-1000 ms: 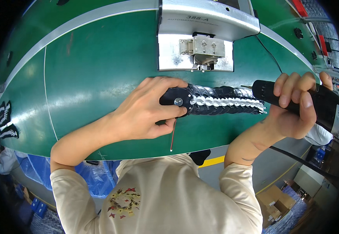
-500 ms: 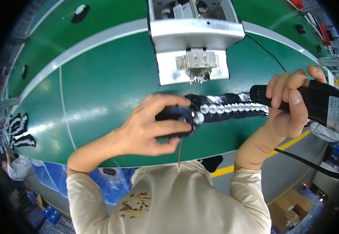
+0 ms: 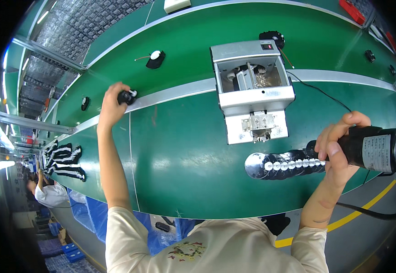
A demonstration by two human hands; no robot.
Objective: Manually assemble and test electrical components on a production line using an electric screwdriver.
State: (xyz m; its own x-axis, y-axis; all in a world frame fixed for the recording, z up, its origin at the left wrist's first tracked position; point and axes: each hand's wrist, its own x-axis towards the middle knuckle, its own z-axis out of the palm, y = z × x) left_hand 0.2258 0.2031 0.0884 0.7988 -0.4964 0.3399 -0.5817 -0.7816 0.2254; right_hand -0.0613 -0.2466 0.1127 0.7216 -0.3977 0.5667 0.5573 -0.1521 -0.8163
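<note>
Left grip (image 3: 111, 105) closed on one black part (image 3: 127, 96); right grip (image 3: 339, 148) wraps one screwdriver (image 3: 375, 149)

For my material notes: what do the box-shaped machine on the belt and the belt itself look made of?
Machine: likely brushed or painted sheet metal, silver-grey with crisp folded edges. Belt: probably smooth rubber or plastic, glossy green with soft lamp reflections.

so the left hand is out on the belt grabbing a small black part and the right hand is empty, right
Not quite. The head view shows the left hand out on the green belt gripping a small black part, as you say, but the right hand is not empty: it holds a black power screwdriver beside a row of black parts lying on the belt.
</note>
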